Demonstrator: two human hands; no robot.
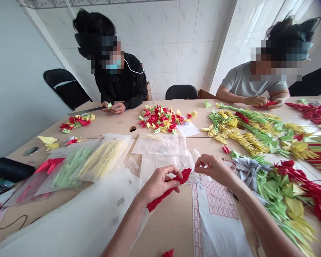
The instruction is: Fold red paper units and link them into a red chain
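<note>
Over the near middle of the table, my left hand (163, 182) holds a red strip of folded paper (167, 192) between thumb and fingers. The strip lies slanted, its lower end jutting out below the hand. Just right of its upper end, my right hand (210, 166) is closed in a pinch. From those fingers a thin dark thread (201, 184) hangs in a loop. Whether a needle is also in the pinch is too small to see. Below the right hand lies a white sheet with red rounded boxes (222, 200).
Clear bags of green (71, 166) and yellow paper (104, 157) lie left. Folded paper cranes form a pile (163, 117) at centre; strung bunches (283, 192) cover the right. A black thread spool (10, 169) sits far left. Two people work opposite, one holding a long blade (85, 111).
</note>
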